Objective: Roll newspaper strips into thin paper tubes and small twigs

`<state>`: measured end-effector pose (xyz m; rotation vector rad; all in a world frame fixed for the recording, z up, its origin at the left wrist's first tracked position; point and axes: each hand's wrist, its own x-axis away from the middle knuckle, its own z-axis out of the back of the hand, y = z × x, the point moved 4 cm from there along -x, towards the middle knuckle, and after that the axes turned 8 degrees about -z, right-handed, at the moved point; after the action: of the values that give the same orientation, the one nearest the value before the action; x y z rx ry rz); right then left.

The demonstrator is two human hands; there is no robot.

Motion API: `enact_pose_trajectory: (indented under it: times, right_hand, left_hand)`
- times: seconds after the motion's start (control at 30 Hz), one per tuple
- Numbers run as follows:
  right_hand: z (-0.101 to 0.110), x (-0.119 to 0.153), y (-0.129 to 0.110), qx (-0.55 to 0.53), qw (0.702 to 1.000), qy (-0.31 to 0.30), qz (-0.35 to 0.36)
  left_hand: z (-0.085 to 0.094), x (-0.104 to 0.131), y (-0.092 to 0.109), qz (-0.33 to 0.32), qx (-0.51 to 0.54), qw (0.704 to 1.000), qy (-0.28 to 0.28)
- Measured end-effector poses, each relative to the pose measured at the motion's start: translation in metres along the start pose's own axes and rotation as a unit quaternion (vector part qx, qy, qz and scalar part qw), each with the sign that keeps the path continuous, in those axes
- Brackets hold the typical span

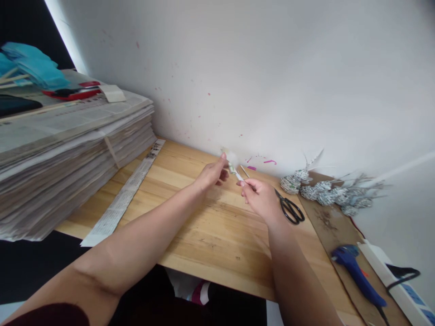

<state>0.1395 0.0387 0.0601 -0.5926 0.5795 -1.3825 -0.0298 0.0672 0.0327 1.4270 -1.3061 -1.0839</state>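
Observation:
My right hand [260,195] pinches the lower end of a thin, white-and-greenish rolled paper strip [235,173] above the wooden table. The strip's far end is blurred by motion. Close beside that end is my left hand [214,174], thumb raised and fingers loosely curled, with a gap between them. Whether its thumb touches the paper I cannot tell. Black-handled scissors [292,211] lie just right of my right wrist, their blades partly hidden behind the hand. A short thin stick [244,171] rests on the table behind the paper.
Tall newspaper stacks [112,147] fill the left, with a long newspaper strip [124,199] beside them. On the right, several woven paper ornaments [326,192], a blue glue gun [360,274] and a white power strip [394,280] lie on or beside cardboard [321,226]. A wall [238,81] stands behind.

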Motion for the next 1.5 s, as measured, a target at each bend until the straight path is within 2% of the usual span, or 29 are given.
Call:
enact_pose_trajectory:
  times: [0.1, 0.17, 0.23, 0.3, 0.37, 0.5, 0.57, 0.63, 0.67, 0.73, 0.8, 0.87, 0.93, 1.0, 1.13, 1.2, 1.27, 1.33, 1.4, 1.5]
  right_hand:
    - [0.005, -0.003, 0.005, 0.039, 0.998, 0.047, 0.022]
    - [0.007, -0.005, 0.007, 0.054, 0.996, 0.058, 0.027]
    - [0.008, -0.005, 0.007, 0.06, 0.996, 0.056, 0.027]
    - [0.008, -0.003, 0.004, 0.06, 0.997, 0.044, 0.032]
    - [0.009, -0.002, 0.001, 0.058, 0.996, 0.041, 0.045]
    - [0.013, -0.002, 0.0, 0.079, 0.992, 0.078, 0.054]
    - [0.014, -0.004, 0.001, 0.105, 0.989, 0.085, 0.053]
    - [0.013, -0.005, 0.002, 0.123, 0.988, 0.079, 0.058]
    - [0.011, -0.005, 0.003, 0.128, 0.987, 0.071, 0.061]
    - [0.009, -0.005, 0.003, 0.124, 0.989, 0.049, 0.061]
    - [0.006, -0.004, 0.004, 0.104, 0.993, 0.027, 0.054]
    - [0.006, -0.004, 0.006, 0.08, 0.996, 0.019, 0.045]
    - [0.008, -0.005, 0.009, 0.063, 0.997, 0.024, 0.037]
    - [0.01, -0.007, 0.011, 0.061, 0.997, 0.041, 0.035]
    - [0.011, -0.009, 0.012, 0.081, 0.995, 0.052, 0.037]
    - [0.01, -0.009, 0.011, 0.088, 0.994, 0.046, 0.037]
    - [0.01, -0.007, 0.008, 0.093, 0.994, 0.042, 0.043]
    - [0.008, -0.005, 0.005, 0.108, 0.992, 0.027, 0.054]
    - [0.005, -0.004, 0.003, 0.127, 0.99, -0.007, 0.06]
    - [-0.002, -0.002, 0.004, 0.13, 0.987, -0.079, 0.056]
  left_hand:
    - [0.001, 0.001, 0.008, -0.078, -0.169, 0.981, -0.049]
    - [0.002, 0.003, 0.016, -0.154, -0.216, 0.964, -0.036]
    - [0.005, 0.004, 0.023, -0.213, -0.201, 0.956, 0.014]
    - [0.008, 0.004, 0.026, -0.24, -0.139, 0.959, 0.052]
    - [0.008, 0.003, 0.024, -0.225, -0.077, 0.971, 0.028]
    - [0.0, 0.005, 0.016, -0.106, -0.047, 0.987, -0.107]
    - [-0.003, 0.01, 0.017, -0.039, 0.012, 0.985, -0.168]
    - [-0.005, 0.015, 0.027, 0.0, 0.121, 0.971, -0.208]
    - [-0.005, 0.015, 0.033, 0.005, 0.175, 0.962, -0.21]
    - [0.002, 0.01, 0.04, -0.003, 0.238, 0.958, -0.161]
    - [0.011, 0.001, 0.036, -0.002, 0.224, 0.971, -0.08]
    - [0.019, -0.006, 0.024, 0.02, 0.146, 0.989, -0.03]
    - [0.021, -0.009, 0.012, 0.049, 0.054, 0.996, -0.046]
    - [0.018, -0.006, 0.007, 0.061, 0.008, 0.992, -0.109]
    - [0.009, 0.009, 0.021, 0.03, 0.064, 0.971, -0.228]
    - [0.006, 0.016, 0.028, 0.04, 0.095, 0.958, -0.268]
    - [0.004, 0.019, 0.031, 0.062, 0.113, 0.95, -0.285]
    - [0.005, 0.02, 0.033, 0.078, 0.134, 0.95, -0.272]
    - [0.007, 0.019, 0.036, 0.082, 0.177, 0.953, -0.23]
    - [0.017, 0.009, 0.043, 0.039, 0.265, 0.957, -0.112]
